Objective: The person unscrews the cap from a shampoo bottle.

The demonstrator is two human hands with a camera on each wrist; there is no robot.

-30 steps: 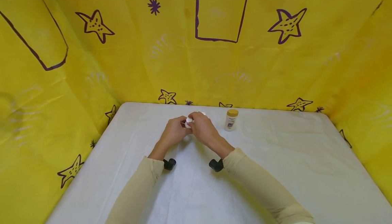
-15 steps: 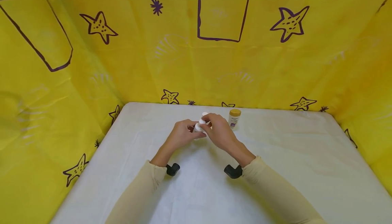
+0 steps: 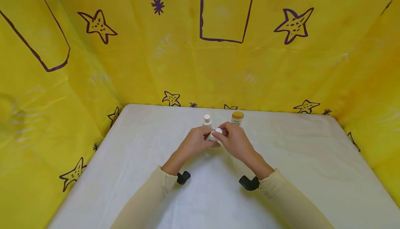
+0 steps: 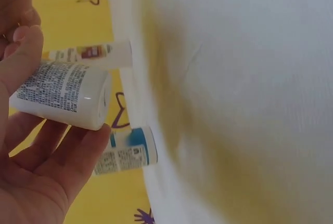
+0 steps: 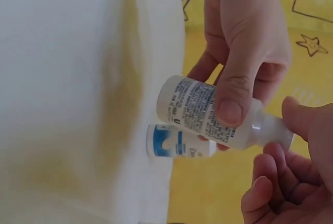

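Low over the table, my left hand [image 3: 196, 140] grips a small white bottle [image 3: 213, 137] around its body. Dense dark print covers the label of this bottle [image 5: 200, 107] in the right wrist view, where it lies sideways in the picture. Its white cap [image 5: 277, 131] is pinched between thumb and fingers of my right hand [image 3: 237, 141]. Cap and bottle are together; whether the cap is loose I cannot tell. In the left wrist view, the left fingers [image 4: 78, 156] curl under the bottle [image 4: 65, 94], and the right hand is mostly cut off.
Just beyond the hands stands a white-capped bottle [image 3: 207, 119] with a blue-and-white label [image 4: 136, 146]. To its right is a bottle with a yellow cap [image 3: 237, 116], partly hidden by my right hand. A white cloth covers the table [image 3: 200, 194]; yellow patterned fabric [image 3: 200, 69] surrounds it.
Both hands have moved right and slightly nearer with the held bottle. The blue-labelled bottle behind, mostly hidden before, now shows. My right hand now covers the lower part of the yellow-capped bottle.
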